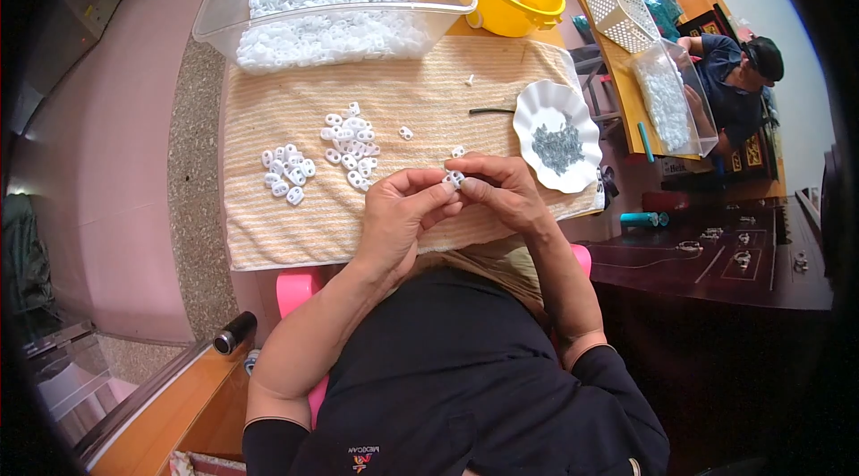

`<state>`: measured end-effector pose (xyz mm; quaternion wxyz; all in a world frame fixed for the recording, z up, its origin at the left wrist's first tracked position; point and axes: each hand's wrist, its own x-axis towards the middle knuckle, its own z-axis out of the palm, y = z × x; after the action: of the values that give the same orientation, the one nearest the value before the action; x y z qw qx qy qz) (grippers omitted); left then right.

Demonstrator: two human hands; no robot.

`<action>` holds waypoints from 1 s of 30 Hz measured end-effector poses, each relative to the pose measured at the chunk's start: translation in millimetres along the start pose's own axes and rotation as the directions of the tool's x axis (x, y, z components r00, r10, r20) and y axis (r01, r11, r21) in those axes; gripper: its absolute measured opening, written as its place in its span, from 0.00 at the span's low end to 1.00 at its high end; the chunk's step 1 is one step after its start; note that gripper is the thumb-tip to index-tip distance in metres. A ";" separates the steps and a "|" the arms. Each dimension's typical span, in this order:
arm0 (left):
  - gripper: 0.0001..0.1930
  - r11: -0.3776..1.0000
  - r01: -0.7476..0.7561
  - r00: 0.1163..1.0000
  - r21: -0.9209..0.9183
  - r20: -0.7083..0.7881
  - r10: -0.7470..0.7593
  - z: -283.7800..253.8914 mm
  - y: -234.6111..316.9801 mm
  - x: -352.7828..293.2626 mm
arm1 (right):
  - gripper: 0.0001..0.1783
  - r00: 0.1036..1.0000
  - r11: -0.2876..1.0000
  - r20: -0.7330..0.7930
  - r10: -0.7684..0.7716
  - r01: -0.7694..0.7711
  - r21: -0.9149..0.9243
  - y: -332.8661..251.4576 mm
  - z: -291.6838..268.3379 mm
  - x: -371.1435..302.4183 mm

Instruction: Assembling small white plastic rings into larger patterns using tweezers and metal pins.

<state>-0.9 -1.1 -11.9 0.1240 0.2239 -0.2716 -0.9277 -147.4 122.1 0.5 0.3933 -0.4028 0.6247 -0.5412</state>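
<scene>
My left hand [396,212] and my right hand [508,193] meet above the front of a striped towel [295,105]. Between their fingertips they pinch one small white plastic piece [454,178] with two holes, which looks like a cord lock. Fingers cover part of it. Just beyond my right hand lies another white piece [458,151]. Similar two-hole pieces form a larger pile [352,140] and a smaller pile [287,170] to the left of my hands. A single one [405,132] rests apart from the piles.
A clear bin [331,6] of white pieces and a yellow basin [510,6] stand at the back. Small grey parts lie in a white scalloped plate [528,105] on the right, beside a thin black stick [491,111]. Another person [725,73] sits at a far-right table.
</scene>
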 end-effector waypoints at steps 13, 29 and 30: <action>0.08 0.996 0.032 0.999 -0.089 0.038 -0.029 1.1 1.3 1.0 | 0.16 0.995 0.975 -0.028 0.096 -0.089 0.202 2.3 2.7 -2.3; 0.04 0.991 0.093 0.982 -0.099 0.172 -0.075 0.9 4.2 0.0 | 0.16 0.995 0.941 0.044 -0.090 0.070 0.330 10.7 1.6 -1.9; 0.04 0.990 0.099 0.979 -0.103 0.186 -0.078 0.9 4.4 -0.4 | 0.16 0.995 0.939 0.050 -0.086 0.065 0.337 9.9 1.8 -2.2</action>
<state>-0.5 -4.1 -8.6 0.0697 0.1430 -0.2191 -0.9627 -145.8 124.4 -9.4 0.4547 -0.3709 0.4948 -0.6410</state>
